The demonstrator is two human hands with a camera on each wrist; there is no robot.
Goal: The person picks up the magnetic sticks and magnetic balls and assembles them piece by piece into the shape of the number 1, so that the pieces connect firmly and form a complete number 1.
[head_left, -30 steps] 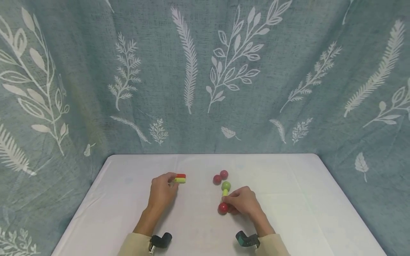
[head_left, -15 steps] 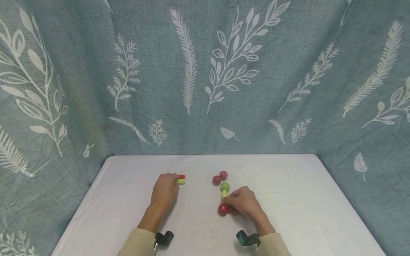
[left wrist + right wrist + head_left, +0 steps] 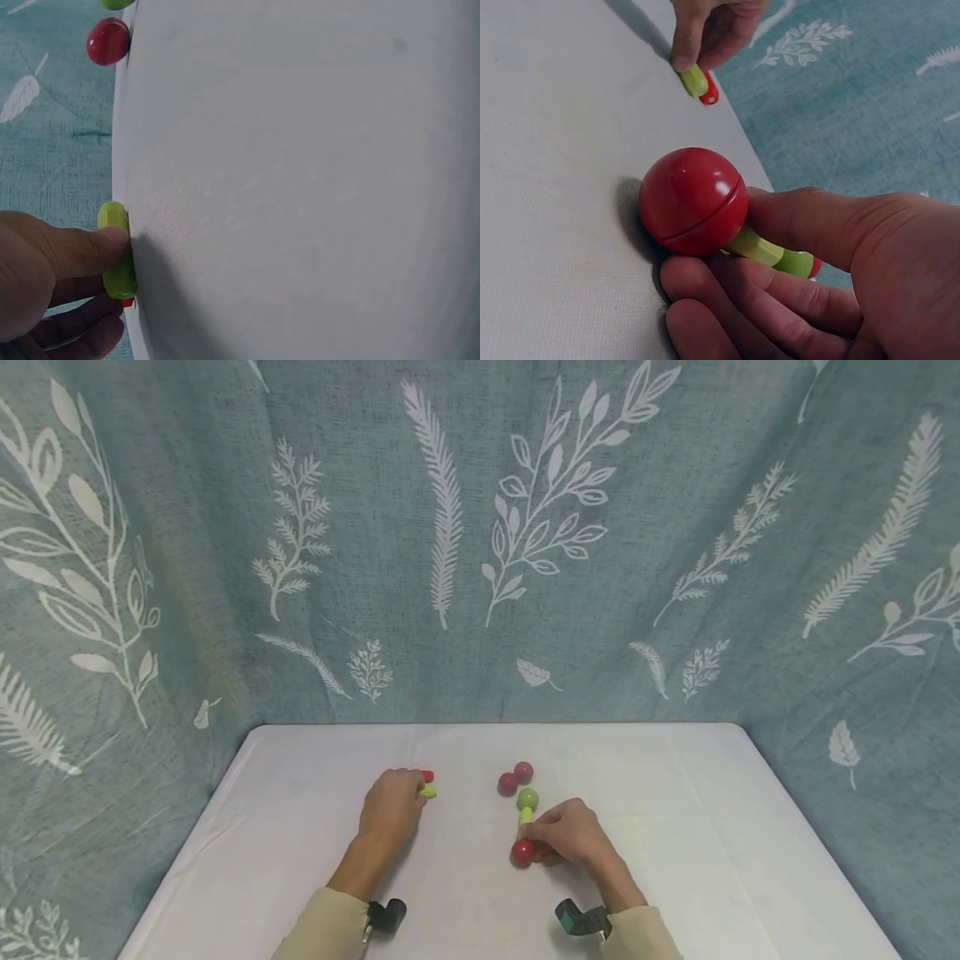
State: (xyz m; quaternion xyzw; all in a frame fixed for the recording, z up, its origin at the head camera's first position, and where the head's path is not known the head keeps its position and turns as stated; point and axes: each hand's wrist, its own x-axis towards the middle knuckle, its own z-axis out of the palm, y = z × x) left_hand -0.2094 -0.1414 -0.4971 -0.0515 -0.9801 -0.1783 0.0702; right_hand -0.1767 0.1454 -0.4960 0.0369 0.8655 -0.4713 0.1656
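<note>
My right hand (image 3: 573, 831) grips a short yellow-green rod (image 3: 527, 816) between thumb and fingers. A glossy red ball (image 3: 690, 199) sits on the rod's near end, and a green ball (image 3: 528, 798) is at its far end. To the left, my left hand (image 3: 392, 806) pinches another yellow-green rod (image 3: 117, 279), its thumb lying across the rod. A red rod (image 3: 711, 91) lies alongside that one, mostly hidden behind it in the left wrist view.
Two more red balls, one nearer (image 3: 507, 784) and one farther (image 3: 523, 771), lie just beyond the green ball. A white-covered table (image 3: 660, 777) spreads under everything. Behind it hangs a blue-green curtain (image 3: 480, 677) with white leaf patterns.
My left hand has shifted slightly right over the two rods, covering more of them. The right hand with its rod and balls has stayed nearly still.
</note>
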